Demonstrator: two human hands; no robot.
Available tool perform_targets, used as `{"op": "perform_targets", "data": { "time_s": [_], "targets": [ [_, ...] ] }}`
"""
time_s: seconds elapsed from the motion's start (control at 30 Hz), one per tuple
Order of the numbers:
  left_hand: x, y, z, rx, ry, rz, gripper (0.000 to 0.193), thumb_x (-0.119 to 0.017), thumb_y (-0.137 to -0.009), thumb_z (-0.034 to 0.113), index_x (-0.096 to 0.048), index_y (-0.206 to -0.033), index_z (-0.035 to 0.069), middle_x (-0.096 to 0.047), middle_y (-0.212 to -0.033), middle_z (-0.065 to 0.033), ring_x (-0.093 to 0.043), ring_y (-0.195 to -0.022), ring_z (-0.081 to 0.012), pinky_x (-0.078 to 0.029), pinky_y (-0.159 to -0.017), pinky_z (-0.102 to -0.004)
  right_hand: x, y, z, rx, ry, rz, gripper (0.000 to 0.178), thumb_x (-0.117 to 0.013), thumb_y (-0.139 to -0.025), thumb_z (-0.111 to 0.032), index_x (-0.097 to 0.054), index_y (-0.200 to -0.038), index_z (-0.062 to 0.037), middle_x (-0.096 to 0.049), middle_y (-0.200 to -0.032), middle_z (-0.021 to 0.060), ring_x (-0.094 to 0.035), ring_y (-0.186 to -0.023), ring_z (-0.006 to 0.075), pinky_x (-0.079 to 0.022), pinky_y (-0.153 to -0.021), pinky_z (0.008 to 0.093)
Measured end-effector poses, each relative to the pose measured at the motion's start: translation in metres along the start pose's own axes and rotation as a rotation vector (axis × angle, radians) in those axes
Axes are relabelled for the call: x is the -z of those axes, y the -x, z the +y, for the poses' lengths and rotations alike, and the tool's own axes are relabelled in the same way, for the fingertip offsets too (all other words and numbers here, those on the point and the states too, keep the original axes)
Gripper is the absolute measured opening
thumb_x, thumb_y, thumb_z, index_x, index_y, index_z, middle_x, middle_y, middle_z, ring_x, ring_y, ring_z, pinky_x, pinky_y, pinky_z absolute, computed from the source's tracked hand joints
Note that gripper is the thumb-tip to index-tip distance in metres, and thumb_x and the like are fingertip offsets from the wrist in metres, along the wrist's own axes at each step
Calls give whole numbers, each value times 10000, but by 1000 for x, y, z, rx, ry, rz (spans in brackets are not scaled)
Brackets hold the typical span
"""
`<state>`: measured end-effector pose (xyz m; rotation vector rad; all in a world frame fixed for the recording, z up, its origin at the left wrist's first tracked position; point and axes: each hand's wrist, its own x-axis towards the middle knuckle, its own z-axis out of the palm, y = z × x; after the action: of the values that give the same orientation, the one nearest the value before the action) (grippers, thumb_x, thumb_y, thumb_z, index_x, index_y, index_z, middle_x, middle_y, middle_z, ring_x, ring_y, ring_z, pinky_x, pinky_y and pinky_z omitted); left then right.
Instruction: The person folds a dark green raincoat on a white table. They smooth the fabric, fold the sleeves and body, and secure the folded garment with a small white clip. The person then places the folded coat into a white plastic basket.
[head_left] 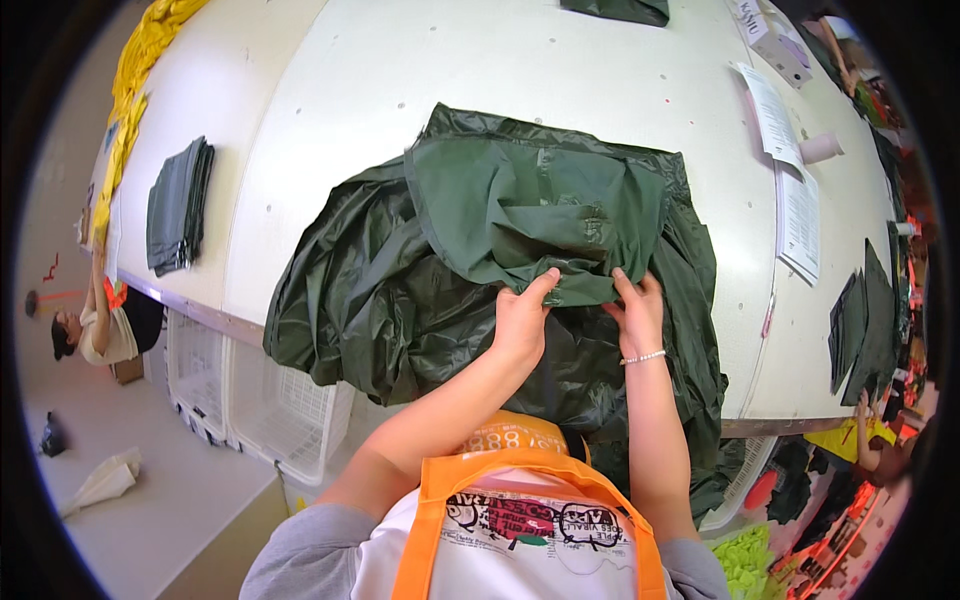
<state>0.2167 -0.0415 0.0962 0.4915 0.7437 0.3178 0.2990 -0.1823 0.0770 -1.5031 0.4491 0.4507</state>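
A large dark green garment of shiny, waterproof-looking fabric lies bunched over the near edge of the white table. On top of it spreads a matte green panel with a curved edge and a seam down its middle. My left hand pinches the near edge of this panel between thumb and fingers. A short way to the right, my right hand, a beaded bracelet on its wrist, grips the same edge. Between the hands the fabric is folded and creased. The garment's near part hangs down beside my body.
Folded dark green pieces lie at the left, near yellow fabric. Printed sheets, a roll and a box are on the right. White plastic crates stand below the table. Other people work at both sides.
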Motion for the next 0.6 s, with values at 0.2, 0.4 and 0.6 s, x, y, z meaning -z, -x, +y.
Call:
{"op": "perform_targets", "data": {
  "time_s": [0.2,0.4,0.6],
  "targets": [
    [17,11,3,52,-21,27,322,-671,-807,90,-564,-1105,34,-631,-1014,-40,-612,-892,-131,-493,-753,-288,-44,44,-71,914,607,-368,178,-632,-836,-53,-615,-995,24,-632,-942,108,-614,-793,227,-492,-723,325],
    [-24,33,18,82,-139,-388,120,-596,-903,154,-628,-923,40,-636,-893,-24,-600,-855,-97,-534,-732,-309,-99,-66,-7,-43,1138,-1399,243,-539,-829,-193,-682,-922,-20,-672,-829,139,-619,-723,248,-480,-665,342],
    [1,27,72,-83,-585,-548,205,-583,-835,34,-589,-1029,-32,-622,-1018,-70,-595,-991,-152,-447,-929,-306,-109,-65,-39,362,938,-946,212,-542,-887,-149,-659,-966,9,-683,-908,105,-642,-783,187,-501,-687,304]
  ]
}}
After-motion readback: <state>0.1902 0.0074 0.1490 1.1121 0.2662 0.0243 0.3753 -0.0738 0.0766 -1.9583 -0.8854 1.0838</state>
